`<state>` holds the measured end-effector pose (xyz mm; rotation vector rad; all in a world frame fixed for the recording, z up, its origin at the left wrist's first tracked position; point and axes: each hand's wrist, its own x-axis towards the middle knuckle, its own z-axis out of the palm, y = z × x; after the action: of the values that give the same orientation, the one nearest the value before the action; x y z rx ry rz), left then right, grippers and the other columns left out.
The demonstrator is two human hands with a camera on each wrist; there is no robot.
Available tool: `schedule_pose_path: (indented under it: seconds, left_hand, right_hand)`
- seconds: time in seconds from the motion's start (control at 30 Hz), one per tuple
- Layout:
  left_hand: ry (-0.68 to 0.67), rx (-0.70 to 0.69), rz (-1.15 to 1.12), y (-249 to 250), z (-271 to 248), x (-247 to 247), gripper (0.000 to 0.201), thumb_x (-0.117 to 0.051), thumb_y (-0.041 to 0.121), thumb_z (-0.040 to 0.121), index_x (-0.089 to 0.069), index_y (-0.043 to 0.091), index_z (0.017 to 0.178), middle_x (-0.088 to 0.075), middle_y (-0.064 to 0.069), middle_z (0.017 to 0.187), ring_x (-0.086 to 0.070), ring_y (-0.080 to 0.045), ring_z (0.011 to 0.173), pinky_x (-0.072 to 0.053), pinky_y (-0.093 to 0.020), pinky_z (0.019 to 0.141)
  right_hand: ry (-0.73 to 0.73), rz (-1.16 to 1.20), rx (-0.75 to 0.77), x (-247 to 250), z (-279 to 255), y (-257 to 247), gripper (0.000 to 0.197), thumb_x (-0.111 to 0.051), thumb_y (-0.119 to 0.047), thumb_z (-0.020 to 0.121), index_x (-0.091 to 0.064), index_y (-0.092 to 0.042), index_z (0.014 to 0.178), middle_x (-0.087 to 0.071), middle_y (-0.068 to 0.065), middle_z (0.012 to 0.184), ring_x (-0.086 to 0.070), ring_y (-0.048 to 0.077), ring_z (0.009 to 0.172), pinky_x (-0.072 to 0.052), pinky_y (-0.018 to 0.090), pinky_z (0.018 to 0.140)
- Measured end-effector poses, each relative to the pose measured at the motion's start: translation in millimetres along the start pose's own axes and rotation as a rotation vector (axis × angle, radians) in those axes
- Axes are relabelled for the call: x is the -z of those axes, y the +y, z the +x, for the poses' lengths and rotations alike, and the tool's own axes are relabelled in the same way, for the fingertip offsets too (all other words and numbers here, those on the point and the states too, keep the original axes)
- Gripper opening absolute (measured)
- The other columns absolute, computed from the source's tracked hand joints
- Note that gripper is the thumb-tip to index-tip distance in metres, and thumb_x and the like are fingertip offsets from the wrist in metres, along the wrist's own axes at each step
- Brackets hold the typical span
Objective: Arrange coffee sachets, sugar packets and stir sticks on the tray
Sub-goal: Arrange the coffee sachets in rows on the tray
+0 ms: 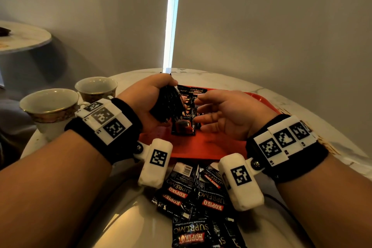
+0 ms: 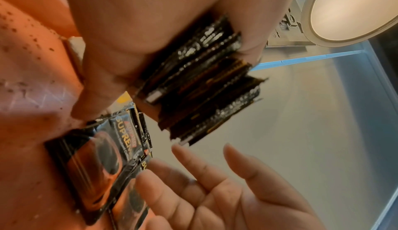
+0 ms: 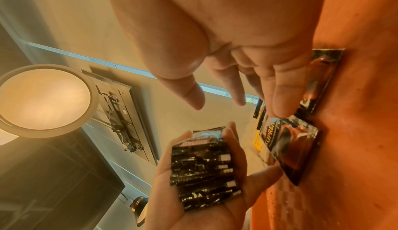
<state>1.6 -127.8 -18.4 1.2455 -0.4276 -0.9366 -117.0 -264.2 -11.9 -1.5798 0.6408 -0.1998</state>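
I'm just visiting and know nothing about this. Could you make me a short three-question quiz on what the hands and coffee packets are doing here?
1. True or false: the left hand grips a stack of sachets.
2. The right hand is: A) fisted, B) spread with straight fingers, C) holding a cup.
3. Fill in: the sachets already laid down lie on the red ____.

Key: 1 true; 2 B; 3 tray.

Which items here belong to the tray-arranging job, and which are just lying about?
Job items:
- red tray
- sachets laid on the tray
- stack of sachets held in the left hand
- right hand, open over the tray
- loose sachets on the table

Lying about:
- two cups
- side table
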Motion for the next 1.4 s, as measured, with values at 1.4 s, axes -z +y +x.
schedule_pose_path:
  seconds: [1.4]
  left_hand:
    - [-0.346, -0.112, -0.287, -1.9, -1.9, -4.6, 0.048, -0.037, 0.031, 0.101, -0.074, 0.001, 0.104, -0.073, -0.020, 0.099, -0.074, -0.032, 0.086, -0.062, -0.042, 0.076]
  right_hand:
    - [-0.072, -0.121, 0.458, 17.2, -13.3, -11.6, 0.036, -0.070, 0.002, 0.082, -0.081, -0.029, 0.095, -0.076, 0.000, 0.110, -0.064, 0.032, 0.118, -0.038, 0.071, 0.106]
